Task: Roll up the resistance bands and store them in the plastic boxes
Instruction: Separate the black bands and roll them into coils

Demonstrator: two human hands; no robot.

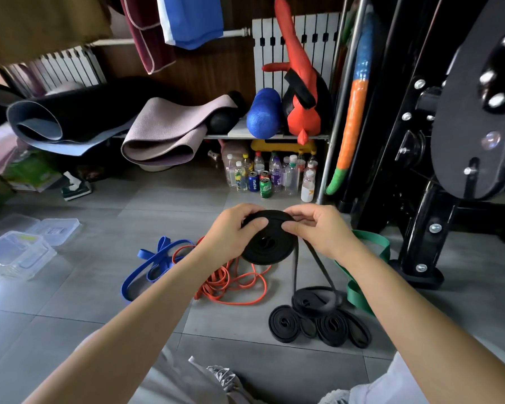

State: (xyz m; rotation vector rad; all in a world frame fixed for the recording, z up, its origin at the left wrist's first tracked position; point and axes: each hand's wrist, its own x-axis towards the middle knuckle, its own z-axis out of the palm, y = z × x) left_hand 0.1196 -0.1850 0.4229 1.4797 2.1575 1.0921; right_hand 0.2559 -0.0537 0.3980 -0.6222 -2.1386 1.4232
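Observation:
A black resistance band [270, 246], partly wound into a flat coil, is held above the floor. My left hand [230, 231] grips the coil's left side, thumb on top. My right hand [318, 228] pinches its right edge, and the loose tail hangs down to the floor. Rolled black bands [318, 319] lie on the tiles below. Unrolled blue [149, 266], orange [230, 284] and green [362, 290] bands lie around them. Clear plastic boxes [18, 252] with lids stand at the far left.
A black gym machine frame [420, 199] stands on the right. Bottles and cans [271, 176] crowd under a shelf holding rolled mats [163, 132] and a blue foam roller [263, 112]. My knees and a shoe show at the bottom edge.

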